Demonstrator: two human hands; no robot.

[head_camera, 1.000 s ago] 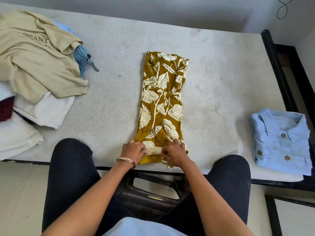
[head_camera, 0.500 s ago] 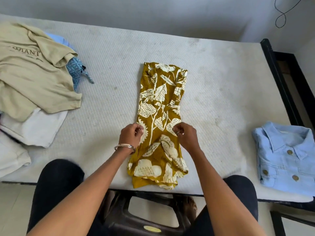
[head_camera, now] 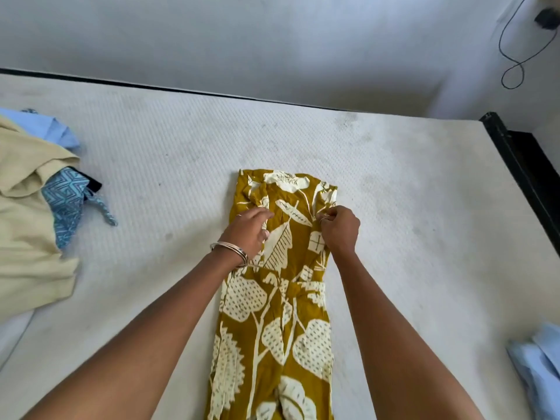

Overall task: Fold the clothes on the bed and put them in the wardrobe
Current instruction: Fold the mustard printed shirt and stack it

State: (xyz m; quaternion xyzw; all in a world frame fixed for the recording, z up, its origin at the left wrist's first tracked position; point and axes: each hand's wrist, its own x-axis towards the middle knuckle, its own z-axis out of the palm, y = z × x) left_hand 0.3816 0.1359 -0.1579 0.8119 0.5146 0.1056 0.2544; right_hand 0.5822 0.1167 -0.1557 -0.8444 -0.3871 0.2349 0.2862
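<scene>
Left hand [head_camera: 248,230] and right hand [head_camera: 339,230] both pinching mustard leaf-print garment [head_camera: 272,313], flat on mattress [head_camera: 394,192]

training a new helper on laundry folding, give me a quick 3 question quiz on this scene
1. True or false: both hands are on the mustard leaf-print garment.
2. Which wrist wears the bangles? A) left B) right C) neither
3. Fill in: the beige garment lies to the person's ____ on the bed.

Key:
1. True. The left hand and the right hand each pinch the fabric near its far end.
2. A
3. left
</scene>
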